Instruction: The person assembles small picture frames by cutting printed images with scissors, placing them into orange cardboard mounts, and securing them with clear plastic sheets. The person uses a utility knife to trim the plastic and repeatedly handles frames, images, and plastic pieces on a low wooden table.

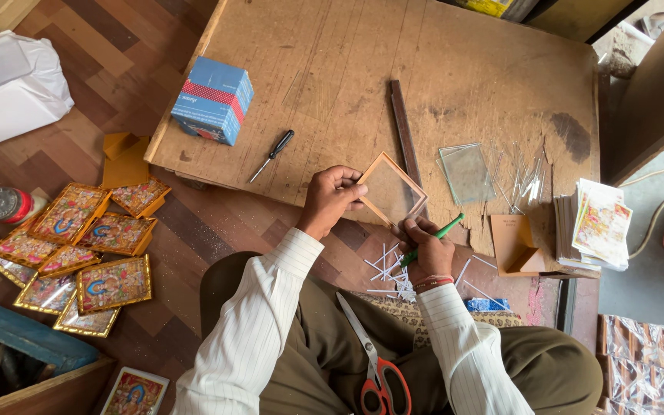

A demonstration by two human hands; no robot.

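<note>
Both hands [378, 223] grip the small wooden frame [392, 190] between them.

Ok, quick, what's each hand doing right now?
Left hand: closed on the small wooden frame, held at its left edge.
Right hand: closed on a green pen, also touching the frame's lower corner.

Left hand [330, 198] grips a small wooden frame [392, 190]; right hand [427, 250] holds a green tool [438, 233].
</note>
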